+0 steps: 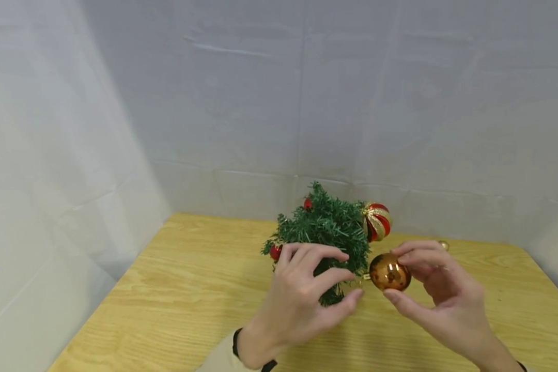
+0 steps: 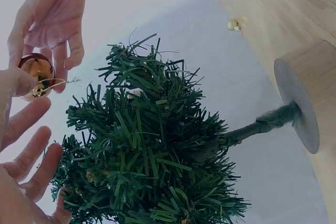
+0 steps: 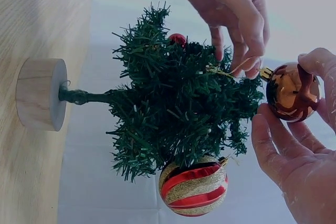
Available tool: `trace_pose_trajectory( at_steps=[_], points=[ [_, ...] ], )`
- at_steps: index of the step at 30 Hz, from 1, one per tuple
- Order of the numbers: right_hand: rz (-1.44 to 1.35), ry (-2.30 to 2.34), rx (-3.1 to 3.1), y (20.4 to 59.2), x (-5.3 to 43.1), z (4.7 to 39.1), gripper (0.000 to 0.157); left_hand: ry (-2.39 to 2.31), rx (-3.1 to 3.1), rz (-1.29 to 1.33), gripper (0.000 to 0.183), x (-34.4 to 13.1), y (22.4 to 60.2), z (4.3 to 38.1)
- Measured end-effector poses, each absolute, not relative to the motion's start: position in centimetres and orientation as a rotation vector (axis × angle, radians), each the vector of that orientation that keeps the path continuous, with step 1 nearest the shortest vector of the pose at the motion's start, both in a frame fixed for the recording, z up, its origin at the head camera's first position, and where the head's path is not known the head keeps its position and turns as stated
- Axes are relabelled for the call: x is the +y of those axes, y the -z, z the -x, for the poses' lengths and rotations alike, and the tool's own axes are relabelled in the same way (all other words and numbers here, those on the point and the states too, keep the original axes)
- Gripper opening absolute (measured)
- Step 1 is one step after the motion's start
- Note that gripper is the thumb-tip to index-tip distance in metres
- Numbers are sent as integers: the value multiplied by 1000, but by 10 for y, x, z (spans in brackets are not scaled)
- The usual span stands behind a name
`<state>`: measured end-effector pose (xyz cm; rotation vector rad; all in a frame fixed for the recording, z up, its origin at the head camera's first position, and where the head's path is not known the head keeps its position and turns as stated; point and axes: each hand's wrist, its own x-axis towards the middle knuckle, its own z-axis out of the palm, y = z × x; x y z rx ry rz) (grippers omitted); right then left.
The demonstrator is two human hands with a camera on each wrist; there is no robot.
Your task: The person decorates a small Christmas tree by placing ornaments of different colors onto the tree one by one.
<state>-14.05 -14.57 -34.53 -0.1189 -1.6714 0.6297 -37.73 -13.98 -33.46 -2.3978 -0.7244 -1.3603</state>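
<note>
– Currently, glossy copper-coloured ball ornament: where, how held?
– Just right of the green bristly tree; right hand pinches its body, presumably keeping the gold thread loop free. Left hand, before tree: fingers apart, loop contact unclear.

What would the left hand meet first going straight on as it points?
Likely the gold string loop, close ahead, then the copper ball in the right hand; depth is unclear.
</note>
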Motion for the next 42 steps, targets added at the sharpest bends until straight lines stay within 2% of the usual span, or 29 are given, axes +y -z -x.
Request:
trace_pose_trajectory(
  at_steps=[19,32,42],
  points=[
    [132,-631,-1669,343,-150,142,45,1362,-724,2397,4,-141,336,375],
    [153,-626,-1670,343,-151,140,45,1368,-709,2412,16,-141,337,374],
    [138,-630,-1668,345,-150,140,46,1376,-715,2393,5,-140,338,372]
  ],
)
